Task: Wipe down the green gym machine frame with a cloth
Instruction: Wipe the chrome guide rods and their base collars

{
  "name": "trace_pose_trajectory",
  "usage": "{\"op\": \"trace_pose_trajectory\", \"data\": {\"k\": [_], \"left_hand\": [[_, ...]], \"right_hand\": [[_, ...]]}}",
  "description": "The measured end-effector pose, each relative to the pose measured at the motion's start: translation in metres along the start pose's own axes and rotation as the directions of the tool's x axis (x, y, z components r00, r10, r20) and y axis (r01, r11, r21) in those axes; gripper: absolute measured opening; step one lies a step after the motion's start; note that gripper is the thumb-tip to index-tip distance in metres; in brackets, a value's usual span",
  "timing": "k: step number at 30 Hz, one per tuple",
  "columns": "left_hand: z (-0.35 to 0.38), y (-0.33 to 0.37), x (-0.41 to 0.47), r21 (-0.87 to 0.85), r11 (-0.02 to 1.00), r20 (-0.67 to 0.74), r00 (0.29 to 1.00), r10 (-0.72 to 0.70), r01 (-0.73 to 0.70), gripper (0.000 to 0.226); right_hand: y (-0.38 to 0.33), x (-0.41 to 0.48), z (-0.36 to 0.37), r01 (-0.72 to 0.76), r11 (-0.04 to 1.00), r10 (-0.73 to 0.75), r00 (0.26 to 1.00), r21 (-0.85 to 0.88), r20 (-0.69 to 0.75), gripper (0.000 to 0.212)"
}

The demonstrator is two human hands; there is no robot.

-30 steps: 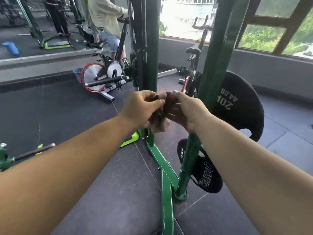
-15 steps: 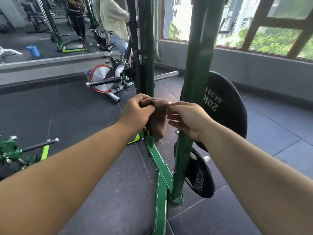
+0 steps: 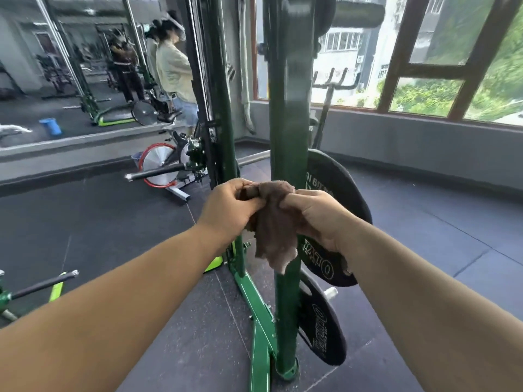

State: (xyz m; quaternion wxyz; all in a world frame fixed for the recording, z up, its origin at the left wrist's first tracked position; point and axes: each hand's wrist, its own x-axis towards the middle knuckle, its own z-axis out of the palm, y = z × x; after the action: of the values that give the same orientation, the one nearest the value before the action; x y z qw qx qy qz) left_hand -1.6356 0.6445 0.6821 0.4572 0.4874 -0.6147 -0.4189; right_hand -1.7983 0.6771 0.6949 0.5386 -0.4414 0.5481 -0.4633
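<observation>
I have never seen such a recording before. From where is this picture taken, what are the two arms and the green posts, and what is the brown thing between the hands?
The camera sits on a person's head and looks forward and down, so the two bare arms are that person's own. The left hand and the right hand both pinch a brown cloth, which hangs down in front of a green upright post. This post belongs to a green gym machine frame standing on a dark floor. Black weight plates hang beside the post. Behind are a wall mirror, an exercise bike and windows.
</observation>
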Motion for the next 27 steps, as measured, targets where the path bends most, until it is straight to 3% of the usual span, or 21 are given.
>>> {"op": "trace_pose_trajectory", "data": {"k": [3,6,11,15,18,20,23,27], "left_hand": [[0.026,0.017,-0.023,0.093,0.994,-0.103,0.993,0.061,-0.052,0.014],[0.071,0.029,-0.050,0.064,0.998,-0.236,0.971,0.031,-0.016,0.012],[0.119,0.028,-0.085,0.196,0.980,-0.236,0.972,0.008,0.040,0.017],[0.139,0.066,-0.094,-0.051,0.998,-0.147,0.988,-0.050,0.043,0.013],[0.142,0.071,-0.100,0.011,0.998,-0.161,0.985,-0.063,0.066,0.013],[0.138,0.065,-0.111,0.004,0.996,-0.228,0.970,-0.086,0.090,0.006],[0.126,0.055,-0.120,-0.038,0.992,-0.255,0.959,-0.125,0.119,0.015],[0.102,0.041,-0.118,-0.118,0.981,-0.303,0.936,-0.181,0.152,0.016]], "right_hand": [[-0.001,-0.017,-0.033,0.044,0.999,-0.045,0.995,0.017,0.093,0.008],[0.006,-0.039,-0.074,0.023,0.997,-0.036,0.982,0.070,0.188,0.009],[0.025,-0.070,-0.119,-0.028,1.000,0.025,0.987,0.014,0.160,0.023],[-0.002,-0.078,-0.147,0.110,0.994,-0.108,0.973,0.000,0.202,0.023],[0.000,-0.081,-0.148,0.126,0.992,-0.125,0.973,0.004,0.195,0.029],[0.012,-0.081,-0.139,0.078,0.997,-0.081,0.971,0.023,0.226,0.027],[0.019,-0.076,-0.125,0.021,1.000,-0.023,0.949,0.011,0.315,0.016],[0.027,-0.063,-0.100,0.005,0.987,0.059,0.918,-0.159,0.393,0.021]]}}
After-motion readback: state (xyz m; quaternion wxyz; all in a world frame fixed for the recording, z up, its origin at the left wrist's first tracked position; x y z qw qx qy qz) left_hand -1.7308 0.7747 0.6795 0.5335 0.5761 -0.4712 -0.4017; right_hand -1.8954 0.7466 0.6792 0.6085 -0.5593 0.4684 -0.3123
